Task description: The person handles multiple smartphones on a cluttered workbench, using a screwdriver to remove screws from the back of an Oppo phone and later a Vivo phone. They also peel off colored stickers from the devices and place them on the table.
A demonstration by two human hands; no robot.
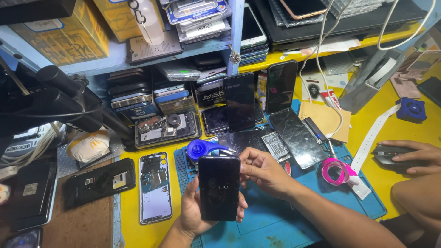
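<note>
Presently the dark phone [219,187] is held upright above the blue mat [275,220]. Left hand [195,213] cradles its lower back, grip closed on it; right hand [262,171] pinches its upper right edge, apparently steadying it for inspection. Blue tape dispenser [202,148] lies just behind.

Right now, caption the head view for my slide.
Both hands, left and right, hold a black phone above a blue mat.

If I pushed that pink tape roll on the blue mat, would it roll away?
Probably not while it lies as it does: the pink tape roll rests flat on the blue mat, so a push would likely slide it. It looks like a thin ring with a hollow middle, so probably light. Stood on edge, it could roll.
</note>
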